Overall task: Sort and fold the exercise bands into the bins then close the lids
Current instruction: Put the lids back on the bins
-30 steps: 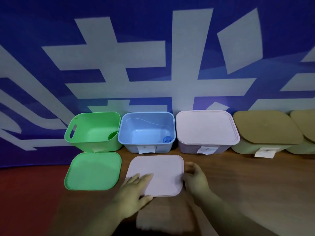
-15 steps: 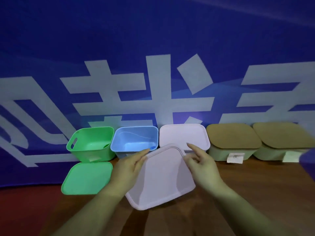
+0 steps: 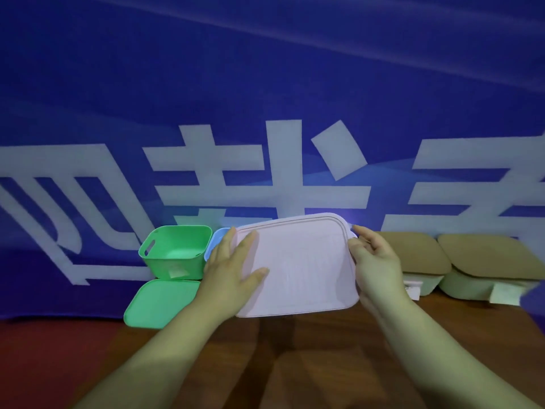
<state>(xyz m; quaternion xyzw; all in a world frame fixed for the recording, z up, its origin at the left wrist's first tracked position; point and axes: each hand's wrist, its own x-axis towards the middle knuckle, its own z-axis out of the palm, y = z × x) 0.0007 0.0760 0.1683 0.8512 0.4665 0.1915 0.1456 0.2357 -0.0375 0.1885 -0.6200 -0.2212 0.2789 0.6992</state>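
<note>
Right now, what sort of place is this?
Likely a staged demo or recording set: blue banner with big white characters as backdrop, wooden table, row of paper-tagged bins from the green bin to a tan-lidded bin.

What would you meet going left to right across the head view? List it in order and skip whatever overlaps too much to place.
green bin → blue bin → pink lid → first tan-lidded bin → second tan-lidded bin
</note>
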